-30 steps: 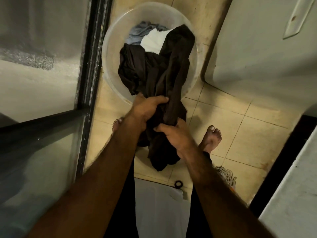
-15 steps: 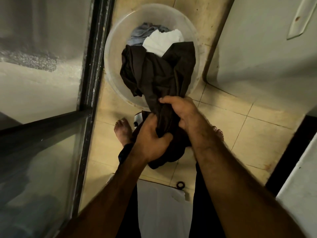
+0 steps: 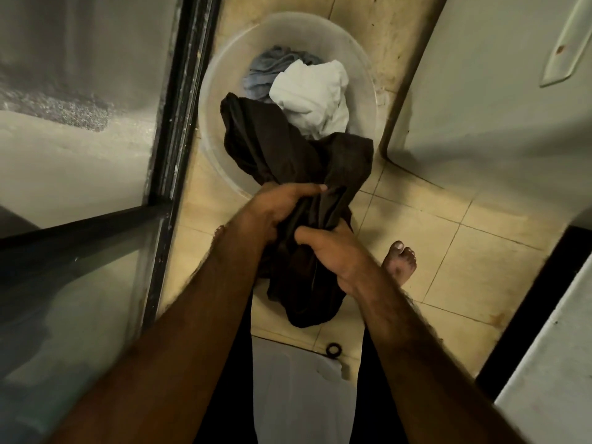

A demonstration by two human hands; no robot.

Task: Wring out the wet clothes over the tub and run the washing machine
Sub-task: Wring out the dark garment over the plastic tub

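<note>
Garment (image 3: pixel 288 149) across near tub rim (image 3: pixel 214 174)

left hand (image 3: pixel 278 206) clenched ahead, right hand (image 3: pixel 333 255) clenched nearer, both reaching downward

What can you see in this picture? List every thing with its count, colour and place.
tub: one, clear plastic, on the floor ahead.
dark garment: one, dark brown, held in both hands, far end over the tub.
white cloth: one, white, in the tub.
blue-grey cloth: one, blue-grey, in the tub beyond the white cloth.
ring: one, black, on the floor by the legs.
floor tiles: many, beige, underfoot.
door frame: one, black, left of the tub.
appliance: one, white, right of the tub.
right foot: one, bare, on the tiles.
left hand: one, grips the dark garment.
right hand: one, grips the dark garment.
</note>
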